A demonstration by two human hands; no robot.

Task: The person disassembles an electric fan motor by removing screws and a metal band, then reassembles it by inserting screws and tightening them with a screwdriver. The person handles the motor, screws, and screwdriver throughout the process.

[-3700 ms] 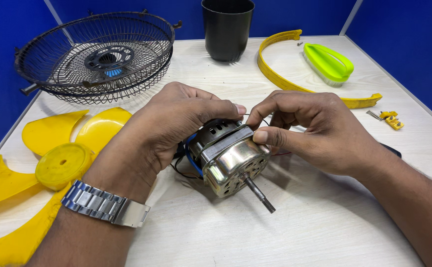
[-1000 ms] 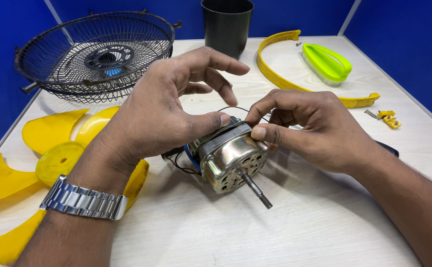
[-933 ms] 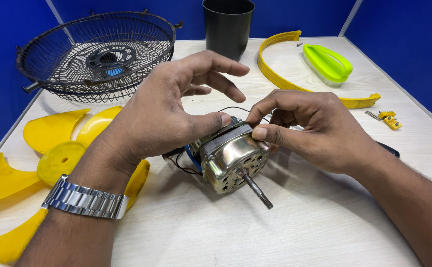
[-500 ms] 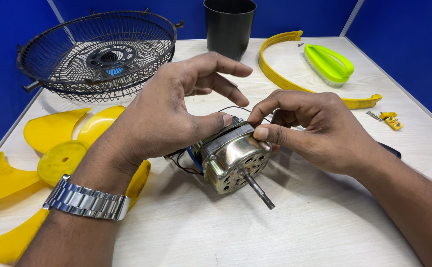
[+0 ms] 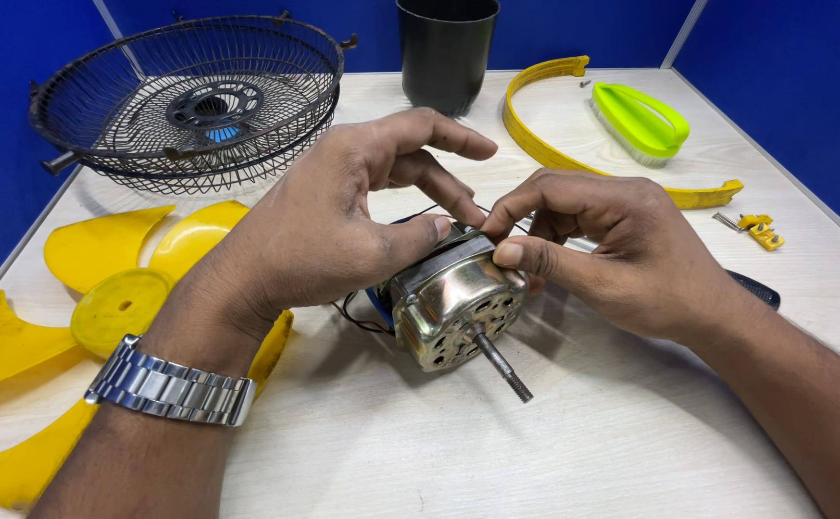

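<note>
Since the view from about 4 seconds ago, the left hand (image 5: 319,231) has changed its grip: then it lay curled over the top of the motor (image 5: 451,306) with every finger wrapped down, and now its index and middle fingers are lifted and stretched forward in the air, while the thumb presses the motor's upper edge. Over the last second almost nothing else has shifted, so the hold looks settled, and the freed top of the casing suggests the work is now on the thin black wires (image 5: 357,317) at the back of the motor. The right hand (image 5: 612,250) sits as it did, its thumb and index finger pinched close together at the motor's top right corner, seemingly on a fine wire, though what exactly they hold is too small to tell. The motor is a small silvery metal drum resting on the pale table (image 5: 535,452) between the 2 hands, near the centre of the view, tilted so its shaft (image 5: 502,365) points toward the viewer and to the right. A steel watch (image 5: 170,389) circles the left wrist. To the left lie yellow fan blades (image 5: 102,308), partly under the left forearm. At the back stand a black wire guard (image 5: 194,101) and a black cup (image 5: 447,53). To the right lie a curved yellow strip (image 5: 574,154), a green brush (image 5: 639,120) and a small yellow clip (image 5: 758,231), all well apart from the hands.
</note>
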